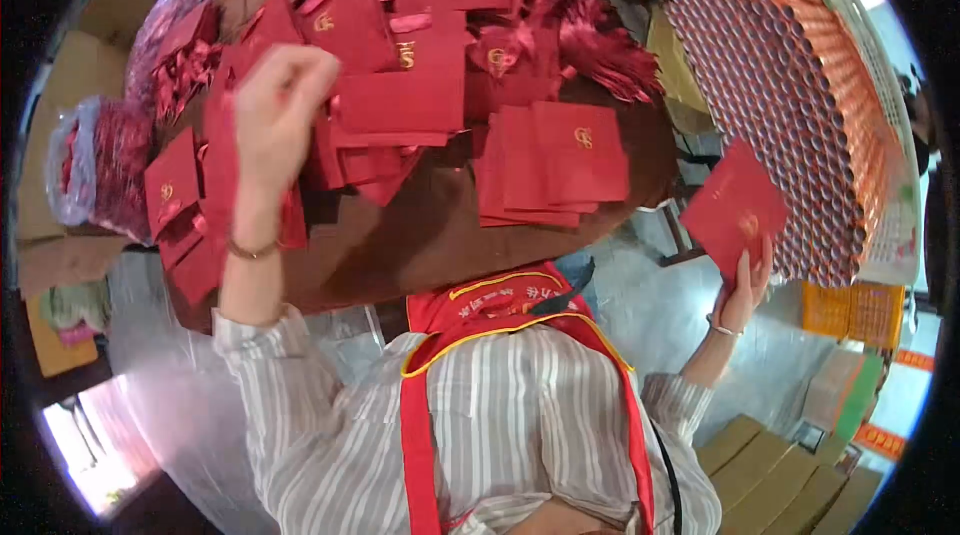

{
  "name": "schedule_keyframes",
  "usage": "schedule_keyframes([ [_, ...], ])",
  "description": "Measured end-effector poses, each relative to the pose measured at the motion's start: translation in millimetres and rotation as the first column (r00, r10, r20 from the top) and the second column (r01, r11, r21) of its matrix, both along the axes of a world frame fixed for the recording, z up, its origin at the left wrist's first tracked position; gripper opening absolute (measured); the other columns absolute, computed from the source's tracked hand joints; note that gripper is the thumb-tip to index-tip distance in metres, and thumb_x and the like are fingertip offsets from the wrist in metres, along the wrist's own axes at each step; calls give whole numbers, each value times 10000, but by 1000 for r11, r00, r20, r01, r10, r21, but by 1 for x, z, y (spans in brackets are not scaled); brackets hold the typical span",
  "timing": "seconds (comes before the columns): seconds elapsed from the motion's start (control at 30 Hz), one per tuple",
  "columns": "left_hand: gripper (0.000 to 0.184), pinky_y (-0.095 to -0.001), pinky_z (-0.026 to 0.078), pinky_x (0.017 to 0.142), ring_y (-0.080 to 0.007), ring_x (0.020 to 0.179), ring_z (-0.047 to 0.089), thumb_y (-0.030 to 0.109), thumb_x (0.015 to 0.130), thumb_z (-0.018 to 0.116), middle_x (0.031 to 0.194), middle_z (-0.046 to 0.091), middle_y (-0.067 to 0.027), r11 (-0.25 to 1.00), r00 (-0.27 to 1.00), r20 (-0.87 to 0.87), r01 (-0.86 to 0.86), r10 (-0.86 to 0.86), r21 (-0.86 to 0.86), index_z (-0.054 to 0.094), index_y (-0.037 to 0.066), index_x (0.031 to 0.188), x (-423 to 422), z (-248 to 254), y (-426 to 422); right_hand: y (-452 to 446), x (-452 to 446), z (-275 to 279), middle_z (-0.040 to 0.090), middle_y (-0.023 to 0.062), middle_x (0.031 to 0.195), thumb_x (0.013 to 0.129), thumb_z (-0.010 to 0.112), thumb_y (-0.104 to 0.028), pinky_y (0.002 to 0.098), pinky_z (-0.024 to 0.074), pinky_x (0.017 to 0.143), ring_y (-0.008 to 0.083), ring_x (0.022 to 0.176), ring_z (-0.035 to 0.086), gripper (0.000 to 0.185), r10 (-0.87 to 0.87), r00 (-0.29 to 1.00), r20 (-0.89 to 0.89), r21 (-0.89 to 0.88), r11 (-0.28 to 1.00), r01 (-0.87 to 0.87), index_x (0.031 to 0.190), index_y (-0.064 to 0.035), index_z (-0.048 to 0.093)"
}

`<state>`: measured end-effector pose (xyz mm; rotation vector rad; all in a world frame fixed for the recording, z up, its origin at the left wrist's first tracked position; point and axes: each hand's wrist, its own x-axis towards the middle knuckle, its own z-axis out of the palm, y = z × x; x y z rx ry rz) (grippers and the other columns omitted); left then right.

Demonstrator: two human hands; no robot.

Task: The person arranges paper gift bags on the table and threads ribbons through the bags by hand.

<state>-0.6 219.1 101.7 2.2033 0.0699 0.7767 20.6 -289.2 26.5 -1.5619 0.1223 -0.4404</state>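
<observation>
My right hand (747,285) grips the lower edge of a flat red gift bag (738,207) with gold print, held out to the right of the table. My left hand (280,100) is raised over the left part of the table, slightly blurred, with its fingers curled together. Whatever those fingers hold, if anything, I cannot make out. Below and around it lie heaps of red bags (400,100), some with ribbons. A neater stack of red bags (560,160) lies at the table's right front.
The brown-covered table (400,250) stands before me. A bundle of dark red tassels (605,45) lies at its right rear. A large crate (895,215) packed with round-ended tubes (770,85) stands to the right. Plastic-wrapped bundles (100,170) sit at left, cardboard boxes (780,470) at lower right.
</observation>
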Motion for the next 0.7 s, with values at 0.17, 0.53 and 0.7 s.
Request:
schedule_keyframes([
  [0.17,165,-247,420,750,-105,879,520,84,825,578,916,562,-46,758,821,-52,498,-569,-422,581,21,977,7,-53,-136,94,3,6,330,113,1361,799,514,27,349,308,1010,215,1228,356,624,288,956,58,34,956,-290,1362,-54,256],
  [0.53,269,-255,448,806,-97,907,543,127,882,527,1012,588,-43,306,784,-23,214,-620,-928,520,-18,1108,11,-80,-182,112,18,-6,513,104,1160,835,541,-63,252,413,830,119,944,522,462,469,879,-85,213,871,-443,1265,4,384],
  [0.7,284,-258,450,806,-101,915,546,123,877,535,1029,587,-47,239,651,-71,174,-756,-955,517,-19,1122,24,-83,-178,88,38,-4,552,40,1051,891,470,-118,203,427,697,69,843,522,337,383,914,-131,87,923,-375,1204,7,466],
])
